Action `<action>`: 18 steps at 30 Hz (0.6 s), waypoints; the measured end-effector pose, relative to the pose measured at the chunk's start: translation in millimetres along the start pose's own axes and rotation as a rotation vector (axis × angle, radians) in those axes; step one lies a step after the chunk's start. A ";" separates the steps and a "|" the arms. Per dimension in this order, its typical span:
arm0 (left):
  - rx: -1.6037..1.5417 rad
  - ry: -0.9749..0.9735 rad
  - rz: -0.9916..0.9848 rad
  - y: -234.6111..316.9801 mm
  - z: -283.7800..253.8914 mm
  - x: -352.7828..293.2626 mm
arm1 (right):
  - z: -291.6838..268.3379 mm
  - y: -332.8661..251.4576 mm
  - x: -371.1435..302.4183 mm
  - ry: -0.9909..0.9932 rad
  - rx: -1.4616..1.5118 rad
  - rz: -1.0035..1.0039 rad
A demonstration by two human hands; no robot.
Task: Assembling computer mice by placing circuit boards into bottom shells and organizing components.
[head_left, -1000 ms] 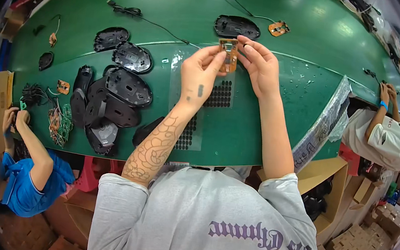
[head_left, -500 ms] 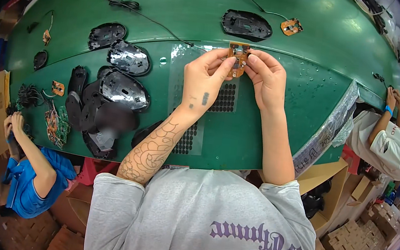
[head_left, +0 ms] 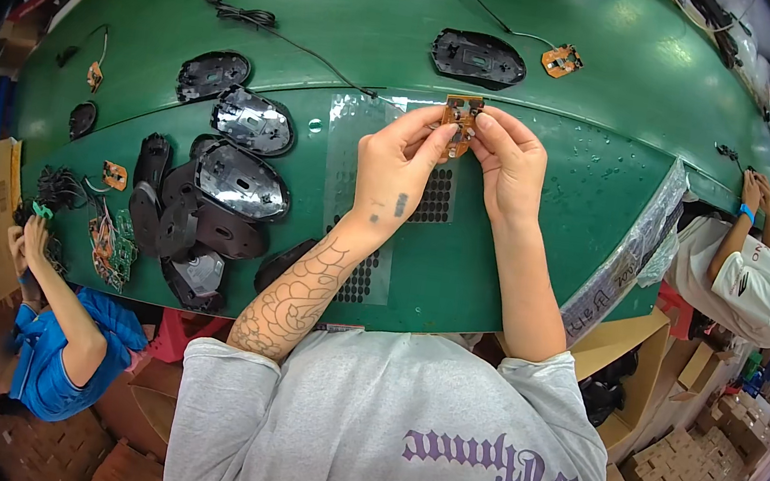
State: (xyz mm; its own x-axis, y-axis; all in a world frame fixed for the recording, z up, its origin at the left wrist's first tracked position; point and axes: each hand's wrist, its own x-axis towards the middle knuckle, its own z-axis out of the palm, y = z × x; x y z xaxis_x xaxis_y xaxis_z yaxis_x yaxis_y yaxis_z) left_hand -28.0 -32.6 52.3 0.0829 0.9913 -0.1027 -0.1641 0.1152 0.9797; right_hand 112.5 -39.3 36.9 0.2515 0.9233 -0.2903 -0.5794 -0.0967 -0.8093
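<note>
Where both hands meet, small orange circuit board (head_left: 461, 115) pinched between 2 sets of fingers (head_left: 438, 137).

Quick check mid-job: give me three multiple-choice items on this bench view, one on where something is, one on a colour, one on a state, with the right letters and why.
1. Where is the small orange circuit board?
A. between the fingertips of both hands
B. flat on the bench by the cable
C. in a cardboard box

2. What colour is the bench top?
A. grey
B. green
C. white

3. How does the black mouse base beyond the hands lie?
A. closed with its cover on
B. open, inside facing up
C. held by a co-worker

Answers: 1 A, the left hand and right hand both pinch it above the bench. 2 B, the surface is green throughout. 3 B, its inner ribs show and no cover is on it.
</note>
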 end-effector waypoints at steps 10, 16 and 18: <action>0.073 -0.035 0.090 -2.1 -2.1 -1.3 | 0.4 0.0 -1.5 -0.029 -0.004 -0.018; 0.236 -0.060 0.015 32.2 -13.0 -7.9 | -9.2 2.0 13.0 -0.123 0.076 -0.062; 0.454 -0.052 -0.003 44.5 -21.9 -14.6 | -18.4 7.0 15.7 -0.115 0.128 -0.092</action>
State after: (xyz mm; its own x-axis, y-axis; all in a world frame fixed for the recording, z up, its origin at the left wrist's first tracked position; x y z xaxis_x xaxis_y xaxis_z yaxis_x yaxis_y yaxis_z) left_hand -58.0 -40.6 93.6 0.1342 0.9850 -0.1087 0.2826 0.0671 0.9569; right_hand 126.7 -32.3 17.3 0.2225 0.9630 -0.1518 -0.6538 0.0319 -0.7560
